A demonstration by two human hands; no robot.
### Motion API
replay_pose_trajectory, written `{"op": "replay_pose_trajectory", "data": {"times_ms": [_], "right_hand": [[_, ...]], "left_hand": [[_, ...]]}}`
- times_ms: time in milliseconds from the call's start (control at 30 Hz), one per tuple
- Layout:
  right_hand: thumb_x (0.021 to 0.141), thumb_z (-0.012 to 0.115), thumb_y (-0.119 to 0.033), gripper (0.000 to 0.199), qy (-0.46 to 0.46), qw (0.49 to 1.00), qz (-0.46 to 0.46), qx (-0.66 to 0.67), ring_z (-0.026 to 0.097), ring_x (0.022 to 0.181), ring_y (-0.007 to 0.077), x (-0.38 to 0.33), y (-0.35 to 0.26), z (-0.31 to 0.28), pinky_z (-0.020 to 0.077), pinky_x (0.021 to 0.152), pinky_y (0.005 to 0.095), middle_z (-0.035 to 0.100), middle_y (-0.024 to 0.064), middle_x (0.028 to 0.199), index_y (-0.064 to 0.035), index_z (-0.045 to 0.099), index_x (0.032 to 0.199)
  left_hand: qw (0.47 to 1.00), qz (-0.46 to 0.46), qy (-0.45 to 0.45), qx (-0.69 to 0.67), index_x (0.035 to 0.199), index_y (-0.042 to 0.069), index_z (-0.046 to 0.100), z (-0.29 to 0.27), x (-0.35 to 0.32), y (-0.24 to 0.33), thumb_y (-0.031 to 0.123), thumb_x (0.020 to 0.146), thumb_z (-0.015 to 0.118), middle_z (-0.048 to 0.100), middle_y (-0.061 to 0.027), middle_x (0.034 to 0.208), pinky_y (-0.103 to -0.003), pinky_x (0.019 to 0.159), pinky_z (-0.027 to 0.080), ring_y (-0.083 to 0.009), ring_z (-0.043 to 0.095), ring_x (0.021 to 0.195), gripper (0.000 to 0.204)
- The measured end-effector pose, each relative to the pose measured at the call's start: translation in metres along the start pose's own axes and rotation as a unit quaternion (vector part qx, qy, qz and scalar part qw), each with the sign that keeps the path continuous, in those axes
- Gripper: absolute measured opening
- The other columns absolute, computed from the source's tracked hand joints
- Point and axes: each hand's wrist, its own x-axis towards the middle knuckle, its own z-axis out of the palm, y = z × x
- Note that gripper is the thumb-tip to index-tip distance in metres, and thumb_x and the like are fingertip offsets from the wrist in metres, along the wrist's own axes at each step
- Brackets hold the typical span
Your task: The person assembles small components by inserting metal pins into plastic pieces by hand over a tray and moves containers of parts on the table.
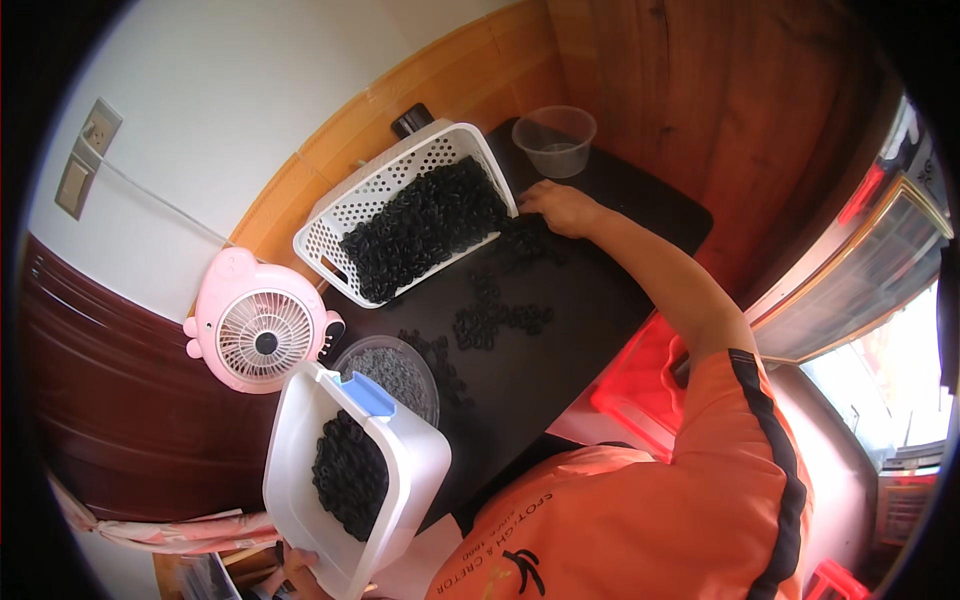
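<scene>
My left hand [300,568], partly hidden at the lower edge, grips a white plastic bin [412,462] with a blue clip on its rim. The bin is tilted, and a heap of small black ring-like pieces [350,478] lies inside. My right arm reaches across the dark table. Curled fingers of my right hand [560,208] are down among loose black pieces [525,242], beside the near right corner of a white perforated basket [330,228]. What those fingers hold, if anything, is hidden. The basket contains a large pile of the same black pieces [425,230].
More black pieces [490,318] lie scattered mid-table [570,310]. A round clear tub [392,378] of small grey bits stands behind the bin, near a pink fan [262,330]. Another clear tub [555,145] is at the far right. A red plastic stool [645,390] stands beside the table.
</scene>
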Motion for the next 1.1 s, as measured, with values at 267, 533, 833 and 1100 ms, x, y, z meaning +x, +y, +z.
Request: {"op": "replay_pose_trajectory", "data": {"times_ms": [267,533,833,1100], "right_hand": [[0.071,0.053,-0.001,0.040,0.045,0.997,0.038,0.048,0.047,0.115,0.0322,-0.032,-0.060,0.016,0.0396,0.098,0.0372,0.053,0.0164,0.123,-0.0048,0.062,0.111],[0.072,0.051,-0.004,0.044,0.029,0.992,0.102,0.064,0.042,0.119,0.0345,-0.017,-0.130,0.030,0.0337,0.102,0.0369,0.048,0.0228,0.123,0.0034,0.055,0.116],[0.079,0.051,-0.008,0.034,0.031,0.991,0.000,0.132,0.050,0.107,0.0324,0.004,-0.148,0.035,0.0396,0.095,0.0372,0.056,0.0140,0.112,-0.0039,0.060,0.111],[0.082,0.063,-0.020,0.034,0.100,0.965,-0.057,0.236,0.053,0.106,0.0336,-0.049,-0.170,-0.083,0.0442,0.091,0.0382,0.057,0.0158,0.115,-0.0004,0.059,0.109]], "left_hand": [[0.997,0.021,0.031,-0.064,0.122,-0.004,0.044,0.025,-0.008,0.002,0.020,0.057,0.050,0.056,-0.0171,0.112,-0.038,0.094,0.044,-0.0329,0.054,0.102,0.070],[0.996,0.019,0.028,-0.080,0.123,-0.003,0.044,0.023,-0.015,-0.001,0.019,0.056,0.049,0.055,-0.0170,0.112,-0.037,0.094,0.043,-0.0327,0.054,0.102,0.071],[0.997,0.025,0.028,-0.073,0.122,-0.003,0.045,0.037,-0.025,0.004,0.020,0.055,0.049,0.055,-0.0167,0.111,-0.037,0.092,0.044,-0.0316,0.054,0.101,0.071],[0.999,0.016,0.027,-0.031,0.120,-0.003,0.046,0.038,-0.012,0.002,0.020,0.055,0.050,0.056,-0.0158,0.105,-0.037,0.088,0.046,-0.0311,0.055,0.096,0.070]]}}
